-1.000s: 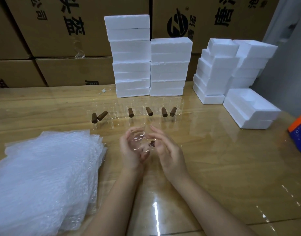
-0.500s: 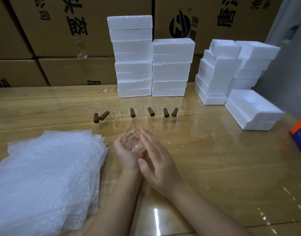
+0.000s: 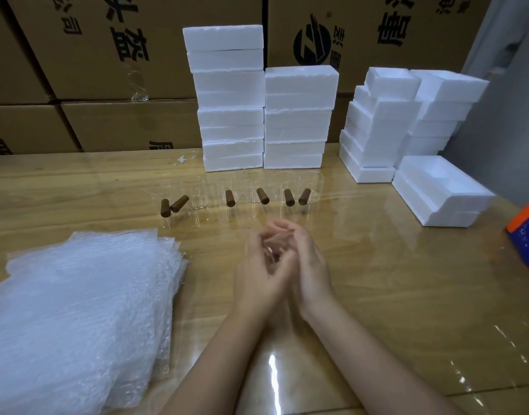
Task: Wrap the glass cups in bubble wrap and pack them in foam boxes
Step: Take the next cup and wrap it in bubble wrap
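Bubble wrap (image 3: 77, 310) lies in a loose stack of sheets on the left of the glossy wooden worktop (image 3: 392, 289), reaching the near edge. Behind it, along the back, brown cartons (image 3: 77, 55) with dark printed characters form a wall.

Just past the far right corner of the stack, a row of glass cups (image 3: 257, 184) stands across the middle of the worktop, six brown handles (image 3: 229, 198) pointing toward the camera at different slants. The two leftmost handles almost touch.

In front of that row both hands meet above the worktop. The left hand (image 3: 257, 274) and the right hand (image 3: 312, 265) are pressed close, their fingers (image 3: 282, 227) curled round one clear glass cup (image 3: 276, 242) held between the palms. Motion blur hides how the cup is turned.

Behind the row, two stacks of closed foam boxes (image 3: 230, 97) stand side by side and touching, the left stack taller. Well to their right, open foam halves (image 3: 386, 115) are piled in two leaning stacks against the grey wall. Nearer the camera, an open foam tray (image 3: 443, 190) sits hollow side up on another foam piece. At the far right edge an orange and blue object (image 3: 526, 232) is partly cut off.
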Demonstrator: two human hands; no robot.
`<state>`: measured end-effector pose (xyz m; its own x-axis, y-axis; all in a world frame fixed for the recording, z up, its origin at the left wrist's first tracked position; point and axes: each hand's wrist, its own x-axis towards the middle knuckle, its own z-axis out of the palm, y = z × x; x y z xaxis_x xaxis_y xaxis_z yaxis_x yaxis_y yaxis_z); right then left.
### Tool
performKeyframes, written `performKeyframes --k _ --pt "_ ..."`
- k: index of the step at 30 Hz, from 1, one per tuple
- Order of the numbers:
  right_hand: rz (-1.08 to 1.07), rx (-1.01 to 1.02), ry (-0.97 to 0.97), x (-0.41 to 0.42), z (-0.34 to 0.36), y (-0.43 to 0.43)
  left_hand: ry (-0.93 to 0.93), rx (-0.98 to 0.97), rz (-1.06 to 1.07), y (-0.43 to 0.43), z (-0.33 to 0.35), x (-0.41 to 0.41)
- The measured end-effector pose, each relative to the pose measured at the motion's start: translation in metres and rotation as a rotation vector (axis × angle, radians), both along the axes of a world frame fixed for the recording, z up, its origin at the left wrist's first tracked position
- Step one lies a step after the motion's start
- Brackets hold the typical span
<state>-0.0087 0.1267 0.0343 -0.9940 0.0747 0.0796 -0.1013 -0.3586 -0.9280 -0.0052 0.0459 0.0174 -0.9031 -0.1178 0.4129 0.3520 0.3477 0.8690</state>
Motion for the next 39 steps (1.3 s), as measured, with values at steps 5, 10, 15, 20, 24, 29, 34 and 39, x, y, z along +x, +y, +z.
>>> performKeyframes --k 5,10,15,20,24,29,34,39 --pt "0.024 -0.213 -0.154 0.003 0.002 0.0 0.198 -0.338 0.071 -0.004 0.008 0.006" --pt "0.068 -0.298 -0.277 0.008 0.004 0.002 0.336 -0.57 0.011 -0.014 0.012 0.006" --pt "-0.103 0.042 0.023 0.012 0.004 0.001 0.132 -0.14 -0.091 -0.003 0.008 0.005" --pt "-0.173 0.266 0.281 0.018 0.0 0.001 -0.148 0.324 -0.195 0.008 0.014 0.007" --pt "-0.244 0.523 0.51 0.016 -0.007 0.001 -0.316 0.494 -0.153 0.009 0.021 0.006" --pt "-0.257 0.847 0.704 0.001 -0.017 0.011 -0.716 0.684 -0.252 -0.003 0.027 0.007" --pt "-0.144 0.832 0.701 -0.002 -0.023 0.011 -0.848 0.672 -0.272 -0.013 0.022 0.004" --pt "-0.2 0.585 0.45 0.008 -0.022 0.002 -0.575 0.37 -0.076 0.008 0.022 0.005"
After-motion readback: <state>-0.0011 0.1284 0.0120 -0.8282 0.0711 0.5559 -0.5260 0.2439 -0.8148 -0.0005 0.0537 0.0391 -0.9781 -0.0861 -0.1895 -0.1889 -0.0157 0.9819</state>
